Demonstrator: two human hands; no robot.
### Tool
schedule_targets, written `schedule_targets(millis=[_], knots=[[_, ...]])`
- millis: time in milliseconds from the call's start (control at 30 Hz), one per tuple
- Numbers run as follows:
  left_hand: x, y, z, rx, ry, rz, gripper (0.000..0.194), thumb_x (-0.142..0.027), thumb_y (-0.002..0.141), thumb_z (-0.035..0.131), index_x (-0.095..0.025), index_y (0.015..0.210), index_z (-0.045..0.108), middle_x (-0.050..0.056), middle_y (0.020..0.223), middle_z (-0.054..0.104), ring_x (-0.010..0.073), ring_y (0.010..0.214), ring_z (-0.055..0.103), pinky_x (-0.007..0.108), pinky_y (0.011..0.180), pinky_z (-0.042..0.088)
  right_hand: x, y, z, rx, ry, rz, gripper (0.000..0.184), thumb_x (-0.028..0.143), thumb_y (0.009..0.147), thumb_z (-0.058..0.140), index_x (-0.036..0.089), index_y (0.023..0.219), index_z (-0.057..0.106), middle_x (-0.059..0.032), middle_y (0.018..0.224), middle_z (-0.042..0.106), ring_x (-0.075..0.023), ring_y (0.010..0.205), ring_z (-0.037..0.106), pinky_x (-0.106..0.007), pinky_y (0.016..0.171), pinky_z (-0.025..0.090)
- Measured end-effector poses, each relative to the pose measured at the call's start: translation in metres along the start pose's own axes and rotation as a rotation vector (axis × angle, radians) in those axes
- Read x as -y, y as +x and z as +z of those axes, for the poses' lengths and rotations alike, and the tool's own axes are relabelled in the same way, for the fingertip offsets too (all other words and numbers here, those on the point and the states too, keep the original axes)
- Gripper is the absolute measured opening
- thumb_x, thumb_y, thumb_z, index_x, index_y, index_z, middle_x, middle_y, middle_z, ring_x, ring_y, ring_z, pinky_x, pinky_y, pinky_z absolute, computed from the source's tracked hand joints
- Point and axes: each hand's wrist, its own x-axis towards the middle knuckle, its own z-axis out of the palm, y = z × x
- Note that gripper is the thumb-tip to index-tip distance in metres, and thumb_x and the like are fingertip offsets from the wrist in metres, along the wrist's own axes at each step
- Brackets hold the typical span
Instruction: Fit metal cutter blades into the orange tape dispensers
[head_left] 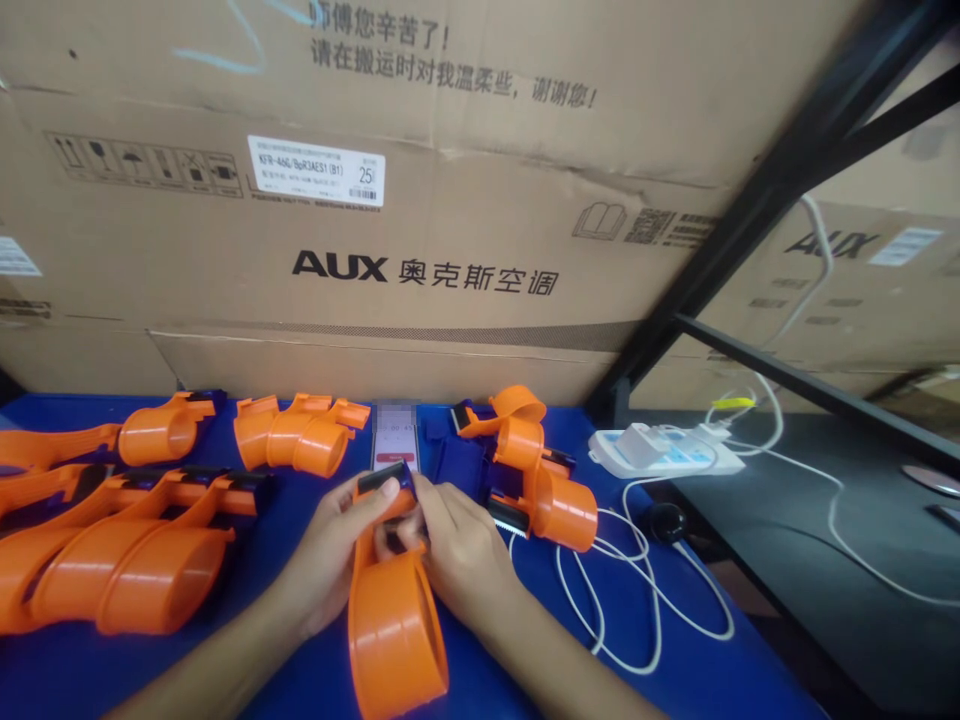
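Observation:
An orange plastic tape dispenser (397, 630) with a wide ring is held up in front of me, ring end toward me. My left hand (330, 545) is closed on its narrow head, the thumb lying along the black blade end (381, 482). Fingers of my right hand (465, 545) pinch around the dark blue piece (407, 482) at the same end and partly hide it. Just right of that hand lie several more orange dispensers (566, 510), one with a toothed blade showing. Behind my hands sits a phone (395, 450) with a lit screen.
Several orange dispensers (161, 580) are lined up at left on the blue table (300, 660), others (296, 435) behind them. Dark blue pieces (459, 460) lie near the phone. White cables and a power strip (667, 450) are at right. A large cardboard box (450, 200) stands behind.

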Motion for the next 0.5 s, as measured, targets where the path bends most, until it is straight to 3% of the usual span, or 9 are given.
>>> schedule_targets(millis=[133,233,500], knots=[[-0.006,-0.001,-0.003,0.006,0.111,0.045,0.031,-0.037,0.08,0.085,-0.017,0.099,0.071,-0.001,0.061,0.067,0.0094,0.047,0.058,0.019,0.05,0.048,-0.006,0.006,-0.002,-0.063,0.061,-0.03,0.041,0.011,0.097,0.053,0.01,0.137,0.052,-0.0106,0.088,0.074,-0.0216,0.071,0.067,-0.035,0.067,0.06],[-0.009,-0.001,-0.007,0.003,0.173,0.097,0.029,-0.04,0.082,0.083,-0.019,0.098,0.071,-0.004,0.054,0.063,0.0084,0.044,0.055,0.019,0.052,0.048,-0.011,0.012,-0.008,-0.072,0.166,-0.035,0.041,0.02,0.097,0.06,0.016,0.137,0.053,-0.0104,0.1,0.076,-0.0217,0.079,0.07,-0.036,0.074,0.061],[-0.008,0.005,-0.015,0.016,0.482,0.226,0.029,-0.048,0.092,0.069,-0.02,0.092,0.067,-0.006,0.044,0.055,0.0087,0.036,0.048,0.02,0.045,0.038,-0.01,0.013,-0.008,-0.056,0.204,-0.009,0.022,0.019,0.096,0.06,0.017,0.118,0.061,-0.0055,0.081,0.071,-0.019,0.069,0.066,-0.032,0.065,0.057]])
